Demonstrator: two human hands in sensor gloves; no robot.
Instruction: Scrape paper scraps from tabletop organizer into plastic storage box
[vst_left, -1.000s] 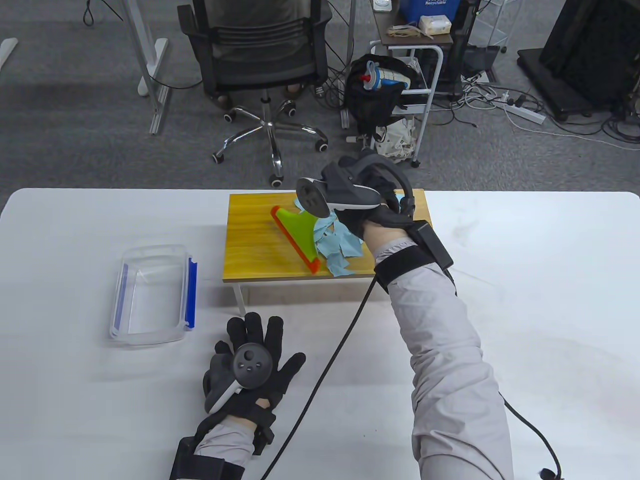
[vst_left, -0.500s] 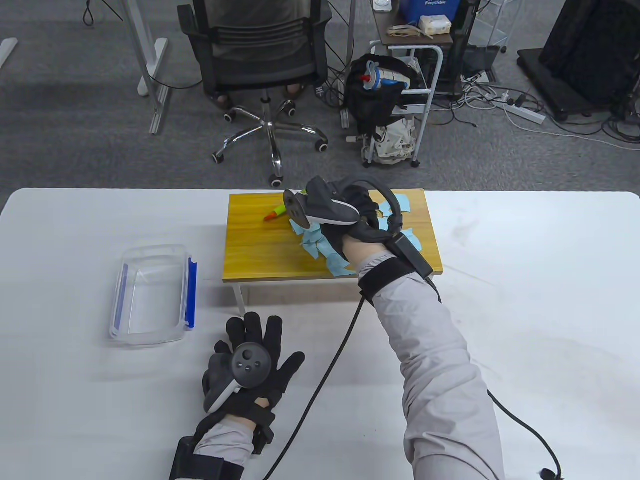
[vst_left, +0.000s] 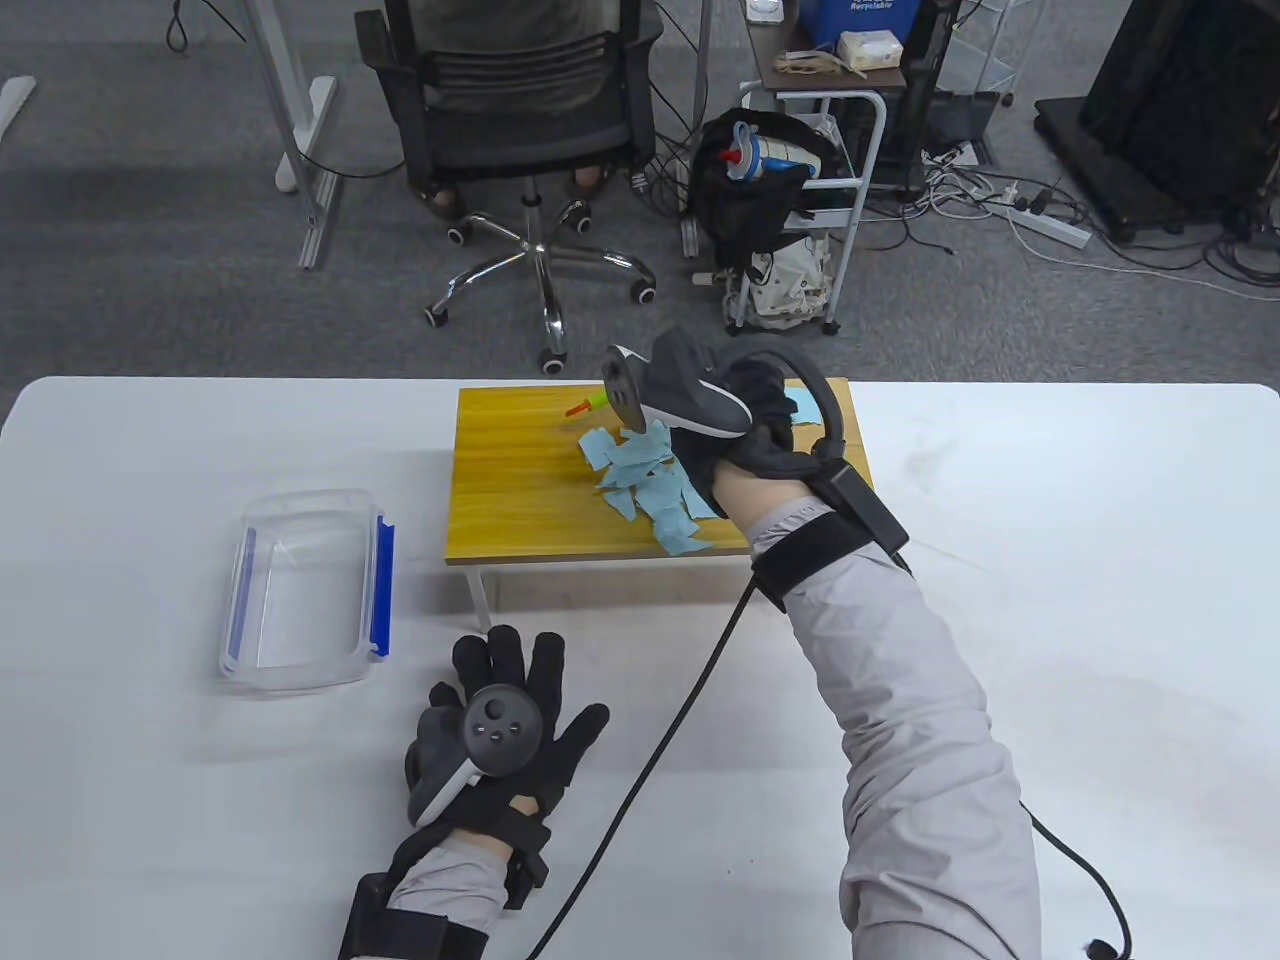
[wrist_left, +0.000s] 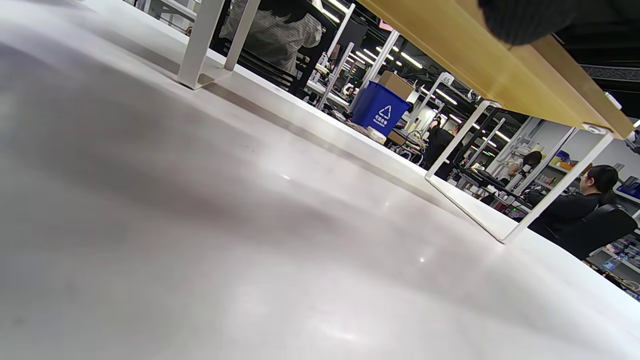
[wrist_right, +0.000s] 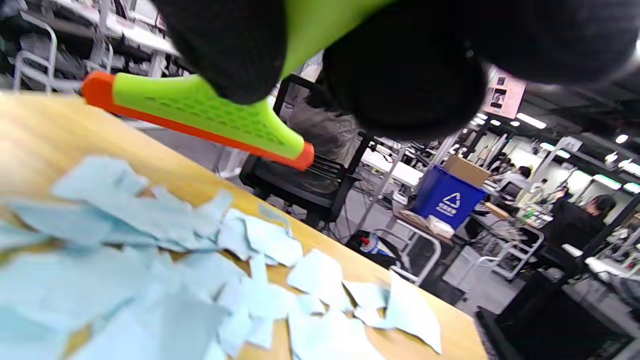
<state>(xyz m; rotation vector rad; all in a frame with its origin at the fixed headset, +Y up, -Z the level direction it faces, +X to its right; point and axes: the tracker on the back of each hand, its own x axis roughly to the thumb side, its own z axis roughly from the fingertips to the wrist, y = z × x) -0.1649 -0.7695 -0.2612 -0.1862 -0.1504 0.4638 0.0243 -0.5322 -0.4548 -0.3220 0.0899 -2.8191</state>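
Note:
The wooden tabletop organizer (vst_left: 520, 480) stands at the table's far middle, with light blue paper scraps (vst_left: 645, 480) piled on its right half. My right hand (vst_left: 740, 420) grips a green scraper with an orange edge (vst_left: 585, 405) and holds it lifted over the scraps near the far edge. In the right wrist view the scraper (wrist_right: 210, 120) is above the scraps (wrist_right: 200, 260), clear of the wood. The clear plastic storage box (vst_left: 300, 590) with blue clips sits open at the left. My left hand (vst_left: 500, 720) rests flat on the table, fingers spread, holding nothing.
The organizer's white legs (wrist_left: 505, 200) and yellow underside (wrist_left: 500, 75) show in the left wrist view. A black cable (vst_left: 650, 760) runs from my right wrist across the table. An office chair (vst_left: 520, 130) and a cart (vst_left: 820, 140) stand beyond the table.
My right hand swept the scraper left over the scraps, then lifted it back toward the far right. The scraps are bunched nearer the organizer's middle. My left hand has not moved.

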